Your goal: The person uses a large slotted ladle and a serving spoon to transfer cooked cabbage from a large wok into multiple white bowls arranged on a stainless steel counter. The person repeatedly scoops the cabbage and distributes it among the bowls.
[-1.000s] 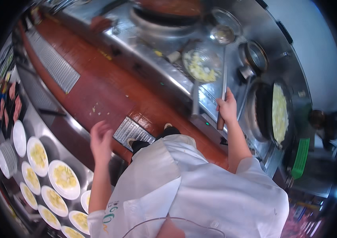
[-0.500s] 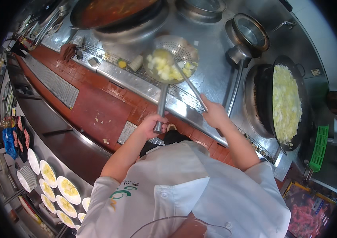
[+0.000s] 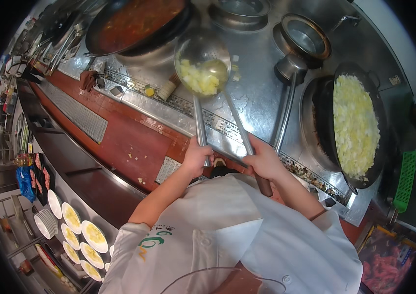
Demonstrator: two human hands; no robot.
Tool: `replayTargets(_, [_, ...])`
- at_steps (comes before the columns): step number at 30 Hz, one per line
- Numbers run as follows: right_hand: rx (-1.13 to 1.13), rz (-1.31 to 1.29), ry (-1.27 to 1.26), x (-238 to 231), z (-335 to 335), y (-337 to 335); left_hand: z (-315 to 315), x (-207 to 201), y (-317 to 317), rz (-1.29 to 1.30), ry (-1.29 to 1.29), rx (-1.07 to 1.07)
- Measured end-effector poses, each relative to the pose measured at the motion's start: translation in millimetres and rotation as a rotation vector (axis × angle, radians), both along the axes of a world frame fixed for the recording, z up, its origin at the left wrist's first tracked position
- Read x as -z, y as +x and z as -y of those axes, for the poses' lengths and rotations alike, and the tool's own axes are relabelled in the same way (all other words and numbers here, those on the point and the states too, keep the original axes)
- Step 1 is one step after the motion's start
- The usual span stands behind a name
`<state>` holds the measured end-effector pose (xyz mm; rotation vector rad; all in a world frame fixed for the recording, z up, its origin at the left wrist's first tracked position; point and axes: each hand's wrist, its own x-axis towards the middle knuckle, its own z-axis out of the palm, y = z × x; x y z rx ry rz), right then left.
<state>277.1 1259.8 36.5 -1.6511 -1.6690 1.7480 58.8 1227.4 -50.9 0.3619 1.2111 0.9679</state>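
Note:
My left hand (image 3: 198,158) is wrapped round the handle of a perforated steel strainer (image 3: 192,48), raised over the steel range. Chopped pale-yellow vegetable, perhaps cabbage (image 3: 197,82), lies heaped in its near part. Closed on a long-shafted ladle (image 3: 237,116) is my right hand (image 3: 264,160); the wooden end of its handle sticks out below the fist. The ladle's bowl is inside the strainer, against the vegetable pieces. A few loose pieces (image 3: 236,74) lie on the steel to the right of the strainer.
A wok of red broth (image 3: 137,27) sits far left. At the right, another wok holds chopped cabbage (image 3: 356,125). Nearer the middle, a steel pot (image 3: 306,39) and long-handled dipper (image 3: 292,67) stand. A brush (image 3: 170,87) lies by the drain channel. Filled oval plates (image 3: 94,236) line the left counter.
The strainer has moved away from me and slightly left, with the ladle's bowl shifting right inside it. My left hand has moved slightly right; my right hand has come nearer my body.

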Motion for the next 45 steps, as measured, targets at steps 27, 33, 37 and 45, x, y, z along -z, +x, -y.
replayTargets(27, [-0.110,-0.428,-0.352,-34.6,23.5,-25.5,111.9,64.4,-73.3,-0.281,-0.064,-0.288])
replayTargets(33, [-0.509,-0.450,-0.582,-42.2,99.6,-115.2,282.4,45.9,-104.6,-0.168,-0.072,-0.883])
replayTargets(37, [-0.924,-0.348,-0.653,-33.6,161.6,-206.3,407.5,74.2,-109.9,-0.402,-0.087,-1.314])
replayTargets(45, [-1.704,0.187,-0.029,-14.3,297.0,-311.7,585.4,63.6,-139.5,-1.322,-0.515,-1.582])
